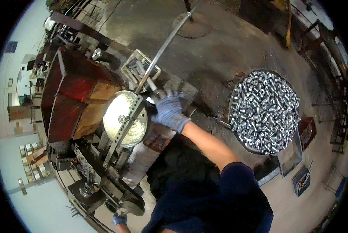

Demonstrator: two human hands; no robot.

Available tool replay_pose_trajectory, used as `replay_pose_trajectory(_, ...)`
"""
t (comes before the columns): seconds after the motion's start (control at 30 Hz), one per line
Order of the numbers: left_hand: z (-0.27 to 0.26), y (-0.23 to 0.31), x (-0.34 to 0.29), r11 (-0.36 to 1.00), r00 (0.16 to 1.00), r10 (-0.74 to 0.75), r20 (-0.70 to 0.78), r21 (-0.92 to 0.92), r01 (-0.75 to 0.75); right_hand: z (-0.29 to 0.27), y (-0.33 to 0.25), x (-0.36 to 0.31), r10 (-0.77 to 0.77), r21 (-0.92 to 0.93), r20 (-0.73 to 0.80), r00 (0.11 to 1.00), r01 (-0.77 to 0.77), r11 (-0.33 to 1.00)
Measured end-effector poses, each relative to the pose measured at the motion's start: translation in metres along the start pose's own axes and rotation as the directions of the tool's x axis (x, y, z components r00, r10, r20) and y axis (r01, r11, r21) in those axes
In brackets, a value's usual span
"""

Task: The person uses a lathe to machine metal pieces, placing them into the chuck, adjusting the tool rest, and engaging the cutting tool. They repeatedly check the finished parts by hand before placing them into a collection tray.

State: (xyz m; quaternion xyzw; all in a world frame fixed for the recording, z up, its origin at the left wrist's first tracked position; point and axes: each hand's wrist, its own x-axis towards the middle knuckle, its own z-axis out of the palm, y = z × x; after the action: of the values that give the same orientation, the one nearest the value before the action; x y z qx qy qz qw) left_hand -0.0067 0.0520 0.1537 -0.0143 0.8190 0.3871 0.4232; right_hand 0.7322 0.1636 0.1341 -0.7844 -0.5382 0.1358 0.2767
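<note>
My right hand (169, 110), in a blue-grey knitted glove with dark fingertips, reaches forward over the machine. Its fingers are spread beside a short grey rod (152, 85); whether they touch it is unclear. Just left of that hand is a shiny, pale yellow round disc (119, 124), crossed by a flat bar with a row of holes (124, 130). A long metal rod (167, 42) slants up and away from that bar's far end. Low in the picture, my gloved left hand (120, 219) is closed by a rounded machine part (134, 208); what it grips is too small to make out.
A round bin (231, 110) heaped with short metal cylinders (265, 112) stands at right. Rust-red sheet-metal panels (71, 101) rise left of the disc. Beyond it sits a pale-framed tray (157, 71) of metal pieces. A small blue box (300, 181) lies on the floor at lower right.
</note>
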Motion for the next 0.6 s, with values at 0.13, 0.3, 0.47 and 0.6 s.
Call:
replay_pose_trajectory(0.13, 0.007, -0.01, 0.002, 0.982, 1.0, 0.03, 0.006, -0.188, -0.029, -0.014, 0.013, 0.007, 0.088, -0.011, -0.023, 0.996, -0.088, 0.996)
replay_pose_trajectory(0.3, 0.01, -0.015, 0.014, 0.966, 0.976, 0.089, -0.198, -0.22, -0.133, -0.012, 0.015, 0.009, 0.066, -0.056, 0.003, 0.998, -0.065, 0.996)
replay_pose_trajectory(0.47, -0.002, -0.023, 0.038, 0.959, 0.974, 0.085, -0.211, -0.249, -0.137, -0.004, 0.017, 0.007, 0.054, -0.018, -0.035, 0.998, -0.054, 0.998)
replay_pose_trajectory(0.6, -0.01, -0.028, 0.046, 0.915, 0.962, 0.142, -0.233, -0.339, -0.217, -0.002, 0.018, 0.008, 0.043, -0.048, -0.055, 0.998, -0.046, 0.998)
